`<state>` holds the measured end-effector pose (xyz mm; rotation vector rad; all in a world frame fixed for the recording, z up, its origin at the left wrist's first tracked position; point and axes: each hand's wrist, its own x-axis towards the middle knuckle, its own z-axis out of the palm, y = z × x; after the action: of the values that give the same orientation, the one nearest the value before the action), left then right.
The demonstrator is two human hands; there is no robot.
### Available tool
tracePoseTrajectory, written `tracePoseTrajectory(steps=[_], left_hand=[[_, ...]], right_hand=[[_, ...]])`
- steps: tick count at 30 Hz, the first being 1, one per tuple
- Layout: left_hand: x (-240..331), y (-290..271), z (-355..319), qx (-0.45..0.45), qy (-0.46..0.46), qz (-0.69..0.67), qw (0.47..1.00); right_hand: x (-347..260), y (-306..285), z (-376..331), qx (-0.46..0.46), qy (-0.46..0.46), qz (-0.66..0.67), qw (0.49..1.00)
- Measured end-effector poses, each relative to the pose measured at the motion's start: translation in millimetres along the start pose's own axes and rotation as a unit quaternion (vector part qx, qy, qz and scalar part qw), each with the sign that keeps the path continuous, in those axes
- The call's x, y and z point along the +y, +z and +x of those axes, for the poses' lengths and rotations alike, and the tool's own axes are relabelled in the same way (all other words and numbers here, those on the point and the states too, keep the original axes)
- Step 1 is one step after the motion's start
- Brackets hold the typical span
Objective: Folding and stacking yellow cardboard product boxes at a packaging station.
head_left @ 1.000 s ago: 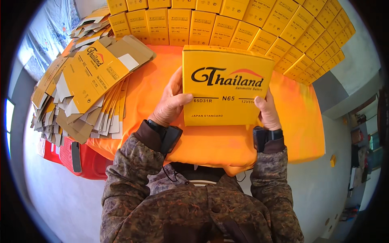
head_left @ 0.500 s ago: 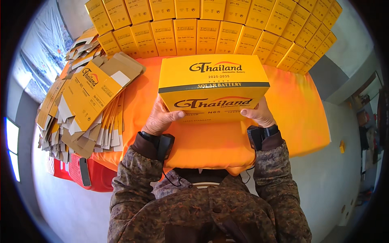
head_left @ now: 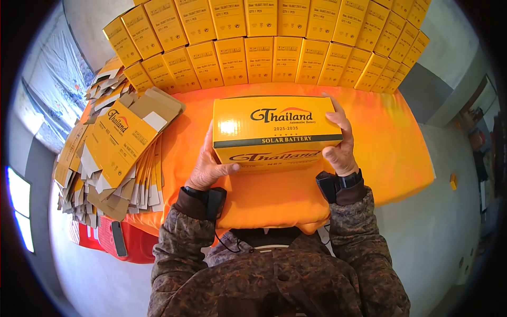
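Observation:
A closed yellow cardboard carton [head_left: 274, 117] with a black band and dark lettering is in front of me, above the orange-covered table. My left hand [head_left: 205, 165] grips its left end, with the thumb along the lower front and the fingers mostly hidden behind the side. At the other end, my right hand [head_left: 342, 141] clasps the carton, its thumb by the front corner and its fingers reaching up the right side to the top edge. The top flap looks folded down. Whether the carton's base touches the cloth, I cannot tell.
Rows of stacked yellow cartons [head_left: 259, 59] stand along the table's far side. A heap of flattened cartons [head_left: 119, 142] lies at the left. Under the heap, a red plastic chair [head_left: 138, 244] has a dark phone-like object [head_left: 119, 239] on it. Orange cloth [head_left: 385, 153] covers the table.
The carton has turned slightly and sits a little lower in view. My right hand's fingers have moved up its right side to the top edge. The view has tilted slightly upward.

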<state>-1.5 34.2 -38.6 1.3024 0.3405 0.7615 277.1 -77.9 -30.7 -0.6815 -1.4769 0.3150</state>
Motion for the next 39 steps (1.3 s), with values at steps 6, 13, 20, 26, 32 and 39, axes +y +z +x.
tracePoseTrajectory(steps=[6, 13, 20, 26, 32, 39], left_hand=[[-5, -5, 0, 0.008, -0.003, 0.008, 1.000], [-10, 2, 8, -0.025, -0.009, 0.079, 0.997], [-16, 1, 9, 0.003, -0.050, -0.035, 0.998], [-26, -21, 10, -0.105, -0.130, -0.376, 0.911], [-24, -24, 12, -0.098, -0.158, -0.391, 0.901], [-26, -18, 17, -0.006, -0.176, -0.347, 0.921]], right_hand=[[-4, 1, 4, -0.040, -0.014, -0.006, 0.999], [0, 0, -2, 0.035, 0.048, 0.015, 0.998], [-6, 5, 6, 0.156, 0.176, 0.148, 0.961], [10, 0, -6, 0.117, 0.303, 0.158, 0.932], [9, 4, -5, 0.055, 0.351, 0.138, 0.925], [7, 21, -4, 0.082, 0.207, 0.105, 0.969]])
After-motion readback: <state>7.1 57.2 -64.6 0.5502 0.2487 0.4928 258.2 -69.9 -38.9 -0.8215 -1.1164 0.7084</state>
